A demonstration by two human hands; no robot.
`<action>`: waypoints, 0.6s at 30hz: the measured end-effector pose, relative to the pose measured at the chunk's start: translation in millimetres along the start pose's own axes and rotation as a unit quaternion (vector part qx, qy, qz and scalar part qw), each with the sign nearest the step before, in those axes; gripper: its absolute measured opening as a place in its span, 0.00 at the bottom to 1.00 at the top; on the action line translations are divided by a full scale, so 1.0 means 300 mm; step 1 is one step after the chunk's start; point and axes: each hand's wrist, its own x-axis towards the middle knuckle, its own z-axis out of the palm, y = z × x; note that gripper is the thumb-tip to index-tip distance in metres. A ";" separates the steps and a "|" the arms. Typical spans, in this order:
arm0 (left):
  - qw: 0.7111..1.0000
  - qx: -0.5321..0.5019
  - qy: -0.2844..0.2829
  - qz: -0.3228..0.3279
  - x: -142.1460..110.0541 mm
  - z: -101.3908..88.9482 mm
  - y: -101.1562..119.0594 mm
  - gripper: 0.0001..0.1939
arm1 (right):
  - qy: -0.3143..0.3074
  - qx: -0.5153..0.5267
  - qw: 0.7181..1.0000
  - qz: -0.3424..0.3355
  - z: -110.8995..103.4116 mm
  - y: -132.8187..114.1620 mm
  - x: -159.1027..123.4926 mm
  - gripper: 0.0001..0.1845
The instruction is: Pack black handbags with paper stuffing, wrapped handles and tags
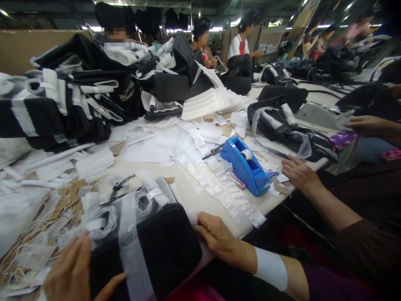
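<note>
A black bag [169, 242] lies at the near table edge, with a translucent plastic band [133, 251] running over its front. Clear-wrapped coils and white-wrapped parts [153, 194] sit along its top. My left hand [70, 267] grips the bag's left end, its thumb across the front and its fingers along the side. At the right end, my right hand [219, 238] holds the bag's edge with bent fingers; the fingertips are partly hidden. A white band [271, 267] wraps my right forearm.
A blue tape dispenser [247, 167], small scissors [213, 151] and clear plastic strips [219, 179] lie ahead. Black bags [37, 117] are piled at left. Cords and scraps [40, 225] cover the near left. At right, a co-worker's hands [300, 173] are by another bag [275, 125].
</note>
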 end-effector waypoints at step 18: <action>0.941 -0.122 -0.190 0.253 0.370 0.146 0.337 0.29 | 0.033 0.114 0.993 -0.006 0.014 -0.011 0.059 0.12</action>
